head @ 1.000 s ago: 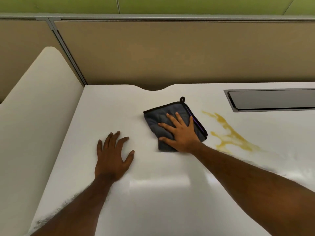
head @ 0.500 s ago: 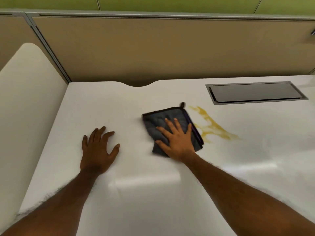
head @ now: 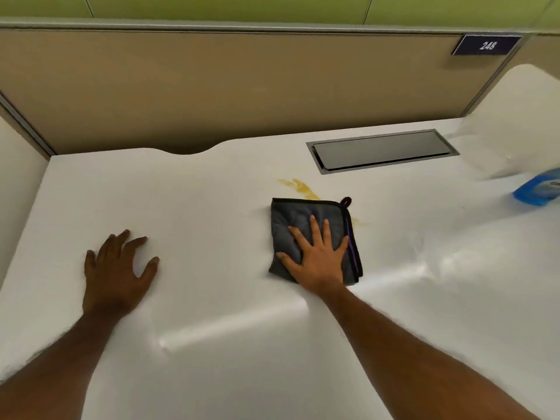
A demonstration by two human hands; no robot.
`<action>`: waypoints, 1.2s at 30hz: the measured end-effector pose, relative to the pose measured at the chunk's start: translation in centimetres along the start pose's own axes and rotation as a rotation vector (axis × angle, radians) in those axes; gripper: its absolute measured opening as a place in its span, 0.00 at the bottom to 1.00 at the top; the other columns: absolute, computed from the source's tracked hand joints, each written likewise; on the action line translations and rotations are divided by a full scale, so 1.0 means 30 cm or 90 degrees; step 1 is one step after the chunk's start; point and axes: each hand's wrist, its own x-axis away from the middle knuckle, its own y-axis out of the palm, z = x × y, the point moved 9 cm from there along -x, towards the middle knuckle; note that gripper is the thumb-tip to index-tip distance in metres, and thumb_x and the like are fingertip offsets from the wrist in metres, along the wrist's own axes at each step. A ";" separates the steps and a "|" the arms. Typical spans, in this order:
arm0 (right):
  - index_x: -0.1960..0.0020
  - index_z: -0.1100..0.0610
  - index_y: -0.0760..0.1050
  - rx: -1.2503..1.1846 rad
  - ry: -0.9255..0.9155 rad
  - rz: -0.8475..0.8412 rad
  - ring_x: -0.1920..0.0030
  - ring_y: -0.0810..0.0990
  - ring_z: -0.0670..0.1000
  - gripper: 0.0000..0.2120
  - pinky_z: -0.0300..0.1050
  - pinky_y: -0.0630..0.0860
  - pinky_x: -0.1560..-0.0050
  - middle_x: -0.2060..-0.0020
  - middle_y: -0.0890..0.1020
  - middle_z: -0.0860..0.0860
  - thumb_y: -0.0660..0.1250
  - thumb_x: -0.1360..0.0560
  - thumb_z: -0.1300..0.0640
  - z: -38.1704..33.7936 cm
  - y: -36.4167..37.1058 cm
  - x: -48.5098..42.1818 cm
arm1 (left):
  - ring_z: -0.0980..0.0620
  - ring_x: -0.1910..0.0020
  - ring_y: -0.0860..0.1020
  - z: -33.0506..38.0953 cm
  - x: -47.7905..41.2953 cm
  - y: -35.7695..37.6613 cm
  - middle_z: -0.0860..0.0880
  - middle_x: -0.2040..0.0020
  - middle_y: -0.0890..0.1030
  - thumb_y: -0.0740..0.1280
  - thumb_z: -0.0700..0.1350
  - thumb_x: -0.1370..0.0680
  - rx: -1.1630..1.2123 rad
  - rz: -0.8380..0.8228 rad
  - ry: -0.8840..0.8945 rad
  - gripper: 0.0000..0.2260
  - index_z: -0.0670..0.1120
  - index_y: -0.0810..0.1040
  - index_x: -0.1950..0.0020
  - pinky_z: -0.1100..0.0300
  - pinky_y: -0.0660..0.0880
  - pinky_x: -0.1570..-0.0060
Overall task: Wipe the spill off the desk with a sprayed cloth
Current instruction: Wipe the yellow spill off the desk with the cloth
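Currently, stage: wiping is under way, by my judgement, and not finished.
Right hand (head: pixel 318 262): palm down with fingers spread flat, pressing on the cloth; this grip is open and curls around nothing.
Cloth (head: pixel 303 219): dark grey, folded to a rough square with a purple edge and a small hanging loop at its 1 o'clock corner; it lies flat near the middle of the tabletop (head: pixel 212 344).
Spill (head: pixel 298 187): a thin yellow streak just past the cloth's far edge, toward 12 o'clock, touching or running under that edge; a fainter yellow trace shows just beside the cloth at 3 o'clock.
Left hand (head: pixel 116 269): resting on the bare tabletop at 9 o'clock of the cloth, well apart from it, fingers loosely spread and arched; this grip is open and empty, likely bracing.
Blue object (head: pixel 539 189): blurred at the frame's right edge, toward 2 o'clock of the cloth; possibly the spray bottle, though I cannot tell.
Done so far: the cloth sits over part of the stain; whether it is damp cannot be seen.
Left to do: a push toward 12 o'clock for the streak, then a pass at 3 o'clock.
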 end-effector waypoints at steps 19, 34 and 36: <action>0.23 0.36 0.49 0.056 -0.267 -0.060 0.23 0.33 0.60 0.31 0.75 0.35 0.31 0.21 0.41 0.48 0.48 0.24 0.29 0.076 -0.015 0.133 | 0.39 0.37 0.76 0.372 0.084 0.046 0.41 0.36 0.79 0.56 0.54 0.26 0.067 0.068 0.086 0.25 0.42 0.80 0.39 0.44 0.72 0.38; 0.24 0.33 0.48 0.046 -0.168 -0.023 0.22 0.37 0.58 0.33 0.76 0.40 0.31 0.20 0.44 0.47 0.48 0.27 0.26 0.261 -0.045 0.035 | 0.41 0.38 0.78 0.720 -0.048 0.172 0.43 0.39 0.81 0.57 0.54 0.25 0.098 0.072 0.118 0.22 0.42 0.81 0.41 0.45 0.71 0.39; 0.26 0.34 0.56 0.033 -0.202 0.030 0.21 0.42 0.55 0.30 0.75 0.44 0.31 0.21 0.50 0.46 0.52 0.26 0.29 0.320 -0.061 0.086 | 0.41 0.40 0.79 0.730 -0.070 0.164 0.42 0.40 0.81 0.57 0.54 0.25 0.093 0.093 0.127 0.22 0.42 0.82 0.42 0.46 0.72 0.41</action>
